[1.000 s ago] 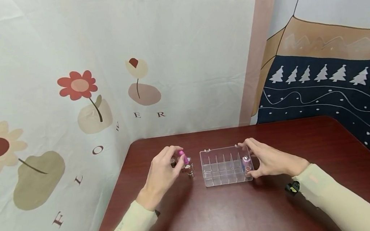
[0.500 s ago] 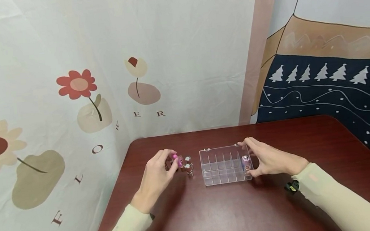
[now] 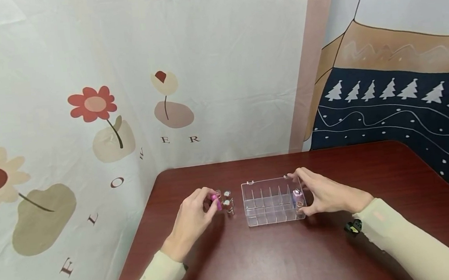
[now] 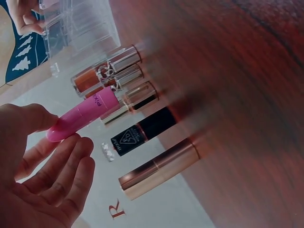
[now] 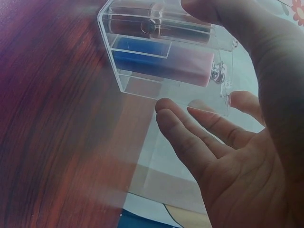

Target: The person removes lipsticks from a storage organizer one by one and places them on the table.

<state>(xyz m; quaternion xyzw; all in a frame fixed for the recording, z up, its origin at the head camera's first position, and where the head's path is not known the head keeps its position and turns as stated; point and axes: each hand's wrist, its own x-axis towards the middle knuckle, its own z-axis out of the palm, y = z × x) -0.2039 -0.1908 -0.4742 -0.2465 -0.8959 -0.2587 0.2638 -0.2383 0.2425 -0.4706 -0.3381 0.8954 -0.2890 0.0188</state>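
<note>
My left hand [image 3: 191, 215] pinches a bright pink lipstick tube [image 4: 85, 114] near its rounded end, between thumb and fingers. In the left wrist view it overlaps a row of standing lip products: clear-and-silver lip gloss tubes [image 4: 107, 69], a gold-trimmed tube [image 4: 137, 99], a black tube [image 4: 145, 130] and a rose-gold lipstick [image 4: 159, 171]. My right hand [image 3: 327, 191] grips the right end of a clear divided box [image 3: 265, 216], thumb at the front and fingers at the back corner. Inside that end stand a blue-to-pink tube [image 5: 161, 61] and a dark tube with a clear case [image 5: 130, 26].
The dark red wooden table [image 3: 273, 259] carries everything. Behind it hangs a pale cloth with flower prints [image 3: 236, 90], and to the right a navy one with white trees [image 3: 388, 114]. The box's other compartments show no tubes.
My left hand has moved left, then slightly nearer, with the pink lipstick lower beside the standing tubes. More of those tubes show now. The right hand and box have stayed in place.
</note>
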